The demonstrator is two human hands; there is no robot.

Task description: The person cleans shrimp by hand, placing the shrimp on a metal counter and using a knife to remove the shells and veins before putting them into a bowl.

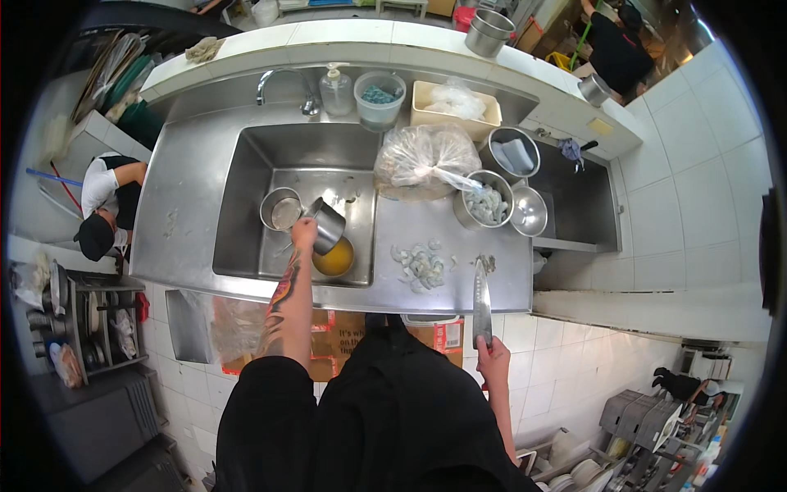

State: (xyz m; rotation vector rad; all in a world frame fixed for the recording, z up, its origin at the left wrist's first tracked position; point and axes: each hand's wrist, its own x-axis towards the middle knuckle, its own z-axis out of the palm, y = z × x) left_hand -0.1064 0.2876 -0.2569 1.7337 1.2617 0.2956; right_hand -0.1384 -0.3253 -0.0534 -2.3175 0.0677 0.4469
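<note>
My left hand (pixel 305 234) reaches into the steel sink (pixel 238 209), closed on a metal pot (pixel 329 226) that is tilted. Just below the pot sits a round bowl (pixel 334 258) that looks yellow; whether the colour is the bowl's or its contents' I cannot tell. Beside the hand, another metal pot (pixel 281 209) stands in the sink. My right hand (pixel 493 361) is wrapped round the handle of a large kitchen knife (pixel 482 307), its tip over the steel counter beside a few dark scraps (pixel 488 263). A pile of peeled shrimp (pixel 423 266) lies left of the blade.
A metal pot of shrimp (pixel 489 205), a small steel bowl (pixel 529 211) and a filled plastic bag (pixel 426 160) stand right of the sink. Behind are a faucet (pixel 287 78), a pump bottle (pixel 335 90), a plastic bucket (pixel 379 102) and a cream tub (pixel 456 111). Other people are farther off.
</note>
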